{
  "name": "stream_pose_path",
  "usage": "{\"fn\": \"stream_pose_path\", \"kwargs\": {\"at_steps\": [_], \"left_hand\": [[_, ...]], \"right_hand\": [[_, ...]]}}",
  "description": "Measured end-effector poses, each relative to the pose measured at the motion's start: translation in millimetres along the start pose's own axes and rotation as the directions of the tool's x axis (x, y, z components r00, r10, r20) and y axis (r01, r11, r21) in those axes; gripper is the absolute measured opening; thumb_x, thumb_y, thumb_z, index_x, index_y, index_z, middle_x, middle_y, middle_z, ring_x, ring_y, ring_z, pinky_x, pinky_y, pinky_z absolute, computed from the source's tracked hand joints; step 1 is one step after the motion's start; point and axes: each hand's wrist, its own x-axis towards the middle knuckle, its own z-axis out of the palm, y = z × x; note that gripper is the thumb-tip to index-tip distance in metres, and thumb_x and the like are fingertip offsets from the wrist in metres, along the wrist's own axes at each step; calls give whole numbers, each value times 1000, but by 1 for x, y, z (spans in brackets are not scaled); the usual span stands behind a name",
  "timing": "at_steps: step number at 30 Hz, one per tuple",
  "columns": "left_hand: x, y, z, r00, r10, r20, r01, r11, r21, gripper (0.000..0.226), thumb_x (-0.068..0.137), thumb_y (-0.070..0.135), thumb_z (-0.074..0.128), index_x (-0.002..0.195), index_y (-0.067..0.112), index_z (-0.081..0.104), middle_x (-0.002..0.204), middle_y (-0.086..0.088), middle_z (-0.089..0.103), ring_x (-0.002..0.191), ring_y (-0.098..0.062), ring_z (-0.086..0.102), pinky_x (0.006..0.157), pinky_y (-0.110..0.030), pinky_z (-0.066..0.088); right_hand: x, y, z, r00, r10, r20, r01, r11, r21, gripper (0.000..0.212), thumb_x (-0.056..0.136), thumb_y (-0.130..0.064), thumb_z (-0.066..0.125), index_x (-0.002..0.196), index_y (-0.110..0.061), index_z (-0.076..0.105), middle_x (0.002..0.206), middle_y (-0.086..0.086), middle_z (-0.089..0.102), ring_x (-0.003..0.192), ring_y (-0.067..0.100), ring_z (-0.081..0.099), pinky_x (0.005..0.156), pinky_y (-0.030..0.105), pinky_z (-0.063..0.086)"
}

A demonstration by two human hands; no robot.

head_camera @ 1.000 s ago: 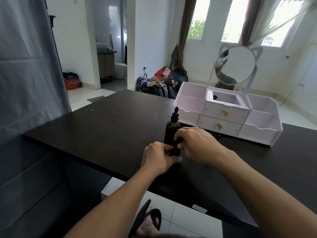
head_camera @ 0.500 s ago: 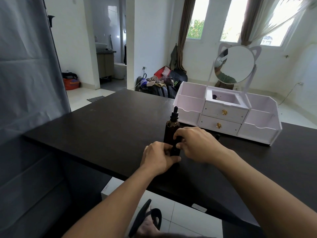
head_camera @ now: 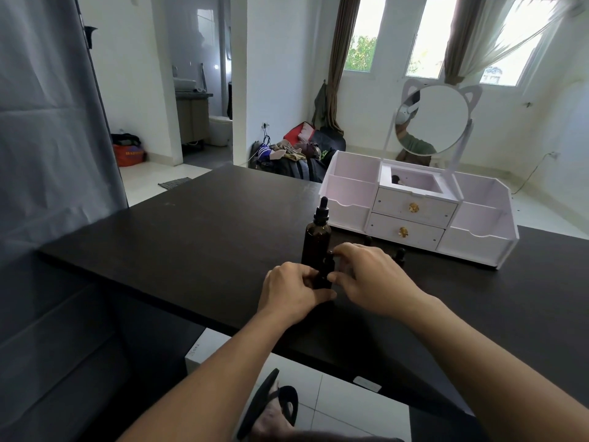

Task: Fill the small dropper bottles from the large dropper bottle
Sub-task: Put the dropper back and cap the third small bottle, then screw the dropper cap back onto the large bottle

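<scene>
Mid-frame on dark tabletop (head_camera: 191, 237): left hand (head_camera: 291, 293) fingers curled round small dropper bottle (head_camera: 325, 275), right hand (head_camera: 369, 279) fingers pinching its cap; large dropper bottle (head_camera: 316, 240) upright just behind, touching neither hand visibly

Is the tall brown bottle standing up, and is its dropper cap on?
Yes, the large dropper bottle stands upright on the black table, its black dropper cap on top.

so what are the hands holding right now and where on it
Both hold one small dropper bottle on the black table: the left hand grips its lower body, the right hand pinches its cap. The large dropper bottle stands behind, untouched.
</scene>
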Motion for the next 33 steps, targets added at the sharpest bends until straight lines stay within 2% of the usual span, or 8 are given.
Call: {"fn": "stream_pose_path", "kwargs": {"at_steps": [3,7,11,14,17,24,28,33], "left_hand": [[-4,9,17,999,39,36,-40,998,47,48,66,55,79,104,27,73,76,12,65,80,-10,62,71,-28,50],[-2,8,10,999,40,-12,-39,996,86,40,69,52,76,102,28,74,71,13,61,85,-16,63,81,-33,52],[-2,3,2,997,67,-48,-60,990,126,34,74,48,75,99,26,74,73,10,61,82,-15,61,78,-31,51],[-2,2,4,993,96,-62,-83,978,189,38,74,53,72,103,29,71,85,6,59,88,-16,57,77,-31,48],[-4,7,6,985,171,-30,-158,953,259,40,79,51,69,108,24,70,90,7,59,92,-14,52,80,-32,45],[-6,25,23,977,211,23,-210,945,251,41,82,50,69,111,20,69,95,5,61,97,-14,51,85,-34,47],[-7,43,44,972,222,73,-233,940,248,39,81,51,69,108,24,70,91,6,59,95,-12,50,80,-29,44],[-8,70,73,971,198,138,-225,948,225,38,79,53,70,107,27,70,95,6,63,94,-13,57,76,-28,46]], "right_hand": [[-31,34,8,996,86,-1,-86,996,33,40,93,-30,61,132,-22,54,127,-4,61,113,15,59,92,28,49],[-51,47,16,997,61,44,-61,998,15,38,95,-31,58,133,-25,55,134,-8,56,121,11,53,103,29,44],[-63,48,23,996,-42,72,42,999,7,44,100,-36,47,144,-28,45,153,-14,39,141,2,31,118,24,24],[-73,54,24,988,-71,136,68,997,29,51,102,-41,38,151,-30,28,159,-16,23,147,-3,12,120,20,8],[-82,62,22,978,-80,193,76,997,27,54,102,-45,34,153,-32,19,161,-18,13,147,-5,2,121,22,1],[-106,88,14,987,-15,157,9,999,37,54,100,-49,36,151,-36,23,158,-22,18,146,-8,5,124,26,7],[-117,106,11,995,55,88,-60,997,53,54,100,-46,40,151,-31,30,157,-18,25,146,-5,11,123,24,10],[-134,144,-1,974,224,16,-224,974,32,53,100,-41,43,150,-24,35,157,-12,31,147,3,18,123,29,14]]}}
